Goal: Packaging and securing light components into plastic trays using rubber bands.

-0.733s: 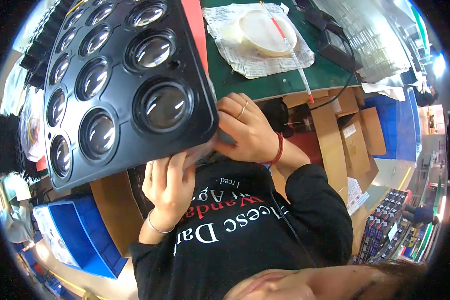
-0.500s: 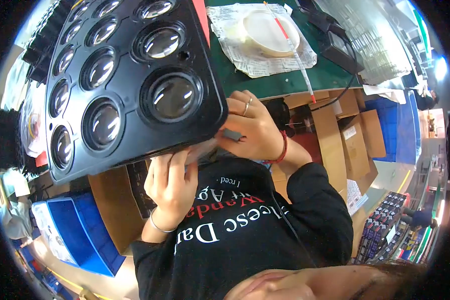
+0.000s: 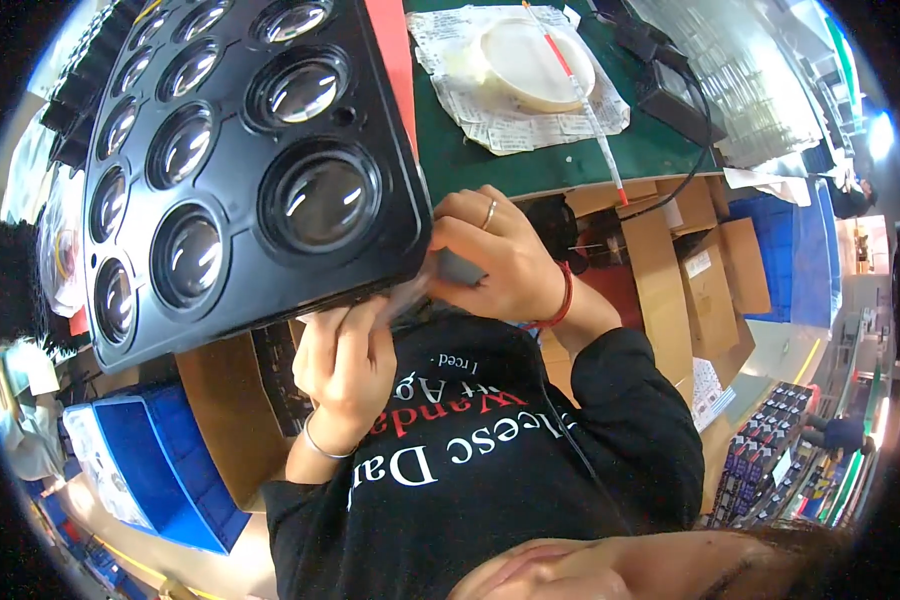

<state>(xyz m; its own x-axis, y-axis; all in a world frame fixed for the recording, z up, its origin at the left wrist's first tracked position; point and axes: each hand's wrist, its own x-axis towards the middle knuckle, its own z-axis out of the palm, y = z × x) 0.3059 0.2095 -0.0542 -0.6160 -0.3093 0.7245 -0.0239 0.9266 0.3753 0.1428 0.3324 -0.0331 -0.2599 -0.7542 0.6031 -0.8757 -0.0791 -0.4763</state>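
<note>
Your left hand (image 3: 345, 365) and right hand (image 3: 495, 255) are each keeping a grip on the black lens tray (image 3: 240, 160), its underside hiding your fingertips; the green tabletop (image 3: 470, 160) is lying beyond.

A green-matted worktop (image 3: 490, 160) filled the upper centre; brown cardboard boxes (image 3: 710, 270) stood at right, a blue plastic bin (image 3: 160, 460) at lower left.

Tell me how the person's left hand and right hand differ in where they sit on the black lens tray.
The left hand reaches up under the near edge of the black lens tray, fingers hidden beneath it; the right hand sits at the tray's near right corner, knuckles up. The right hand wears a ring and a red wrist band; the left wears a thin silver bracelet. Both touch the tray's near edge.
</note>
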